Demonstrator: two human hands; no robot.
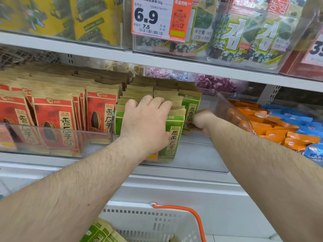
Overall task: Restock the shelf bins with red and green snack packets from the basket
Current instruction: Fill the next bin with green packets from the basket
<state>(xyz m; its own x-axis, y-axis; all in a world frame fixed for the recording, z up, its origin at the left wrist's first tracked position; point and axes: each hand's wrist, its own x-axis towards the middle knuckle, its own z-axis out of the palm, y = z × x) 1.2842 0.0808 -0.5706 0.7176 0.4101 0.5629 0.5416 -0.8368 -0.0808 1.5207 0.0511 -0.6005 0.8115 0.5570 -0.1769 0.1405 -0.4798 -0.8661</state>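
Two hands work the green packets [174, 137]: my left hand [146, 123] lies spread over their upright tops, my right hand [201, 121], blurred, pinches the rightmost packet's edge.

"6.9" and "7.5" are read on the orange price tag [161, 18]. "洽洽" and "香瓜子" are printed on red packets [103, 112]; "原香瓜子" on green packets [174, 135]; "김" on seaweed packs [251, 34].

The white shelf [201, 154] carries clear bins [57, 137] of snack packets [52, 117].
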